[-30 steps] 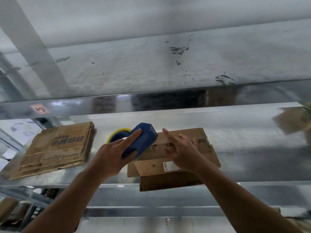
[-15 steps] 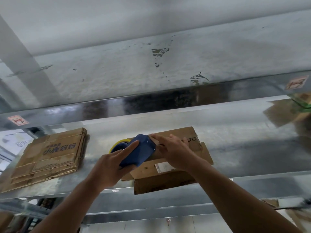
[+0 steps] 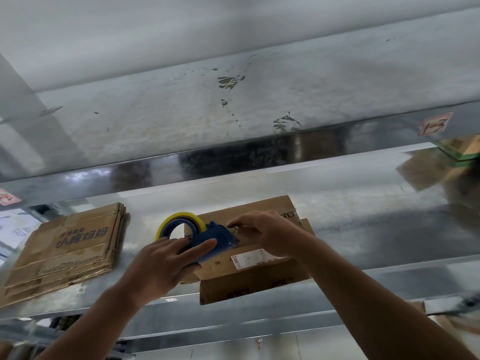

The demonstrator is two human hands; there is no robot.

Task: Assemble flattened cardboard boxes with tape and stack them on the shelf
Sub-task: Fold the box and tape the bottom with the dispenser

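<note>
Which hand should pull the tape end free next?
Right, probably: the right hand is at the front of the dispenser, above the box, while the left hand grips its body.

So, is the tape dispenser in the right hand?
No, the left hand grips the tape dispenser; the right hand sits over the cardboard box.

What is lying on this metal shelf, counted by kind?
2 flat cardboard piles: left pile, middle pile
1 tape dispenser, gripped by the left hand
1 blurred box, far right
Total: 4
</note>
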